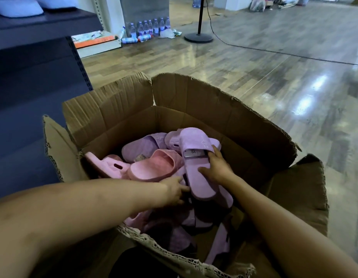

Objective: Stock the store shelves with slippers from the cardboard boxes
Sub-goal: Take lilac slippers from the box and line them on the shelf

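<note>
An open cardboard box (194, 101) stands on the floor in front of me, holding several pink and purple slippers. My right hand (216, 167) grips a purple slipper (196, 157), thumb on its footbed and fingers reaching under its strap. My left hand (175, 190) reaches into the box beside that slipper's heel; its fingertips are hidden among the slippers. A pink slipper (154, 167) lies just left of the held one. Dark store shelves (33, 81) stand to the left, with pale blue slippers (17, 7) on the top shelf.
Several water bottles (148, 29) stand on the wooden floor at the back, beside a flat white and orange box (97, 42). A black pole stand (198, 37) with a cable trailing right stands behind the box. Torn box flaps stick up all around.
</note>
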`<state>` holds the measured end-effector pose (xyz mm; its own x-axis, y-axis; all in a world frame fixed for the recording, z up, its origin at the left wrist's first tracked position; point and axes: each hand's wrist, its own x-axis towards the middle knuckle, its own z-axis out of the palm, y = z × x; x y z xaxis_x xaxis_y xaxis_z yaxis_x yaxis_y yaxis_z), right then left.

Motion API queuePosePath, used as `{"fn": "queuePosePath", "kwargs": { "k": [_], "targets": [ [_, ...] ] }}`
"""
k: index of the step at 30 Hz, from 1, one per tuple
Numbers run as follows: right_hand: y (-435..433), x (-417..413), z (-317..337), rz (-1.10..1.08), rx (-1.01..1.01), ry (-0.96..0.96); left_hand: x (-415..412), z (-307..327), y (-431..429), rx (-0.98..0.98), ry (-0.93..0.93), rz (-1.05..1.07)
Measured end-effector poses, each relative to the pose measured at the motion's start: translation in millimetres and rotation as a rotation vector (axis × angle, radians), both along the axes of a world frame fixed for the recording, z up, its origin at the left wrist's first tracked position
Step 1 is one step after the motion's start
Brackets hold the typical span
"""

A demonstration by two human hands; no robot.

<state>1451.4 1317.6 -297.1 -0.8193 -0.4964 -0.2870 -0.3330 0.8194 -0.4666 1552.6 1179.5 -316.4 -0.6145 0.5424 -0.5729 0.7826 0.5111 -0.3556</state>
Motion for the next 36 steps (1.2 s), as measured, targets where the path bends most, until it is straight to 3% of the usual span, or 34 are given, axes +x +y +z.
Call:
{"fn": "queuePosePath", "kwargs": {
  "k": [1, 2, 6, 9, 14, 22, 25, 29, 36],
  "targets": [
    [0.1, -1.0, -0.2, -0.016, -0.031, 0.01, -0.2, 10.0, -6.8, 0.054, -0.015, 0.178],
    [0.4, -2.4, 0.1, -0.03, -0.052, 0.025, 1.4, 20.8, -8.7, 0.095, 0.103, 0.25],
    [4.1, -4.7, 5.1, 0.017, 0.038, 0.101, -7.8, 26.3, -22.0, -0.137, -0.036, 0.294],
    [6.7, -4.2, 10.4, 0.061, 0.059, 0.138, -11.5, 40.1, -25.7, -0.097, 0.021, 0.175],
    [3.9, 3.1, 12.6, 0.163, 0.075, 0.144, -7.0, 71.7, -28.9, 0.08, 0.143, 0.286],
    [-2.2, 3.0, 17.1, 0.039, -0.09, 0.171, -5.1, 82.8, -27.4, 0.21, 0.186, 0.801],
    [-6.5, 2.0, 23.8, -0.046, -0.198, 0.19, -11.6, 86.2, -34.2, 0.318, 0.365, 0.83],
    [-4.9, -0.9, 25.2, -0.123, -0.322, 0.144, -21.5, 94.4, -51.5, 0.279, 0.409, 0.89],
    [-7.4, 4.2, 10.3, 0.145, 0.033, 0.045, -15.7, 85.9, -56.5, 0.363, 0.096, 0.585]
  ]
}}
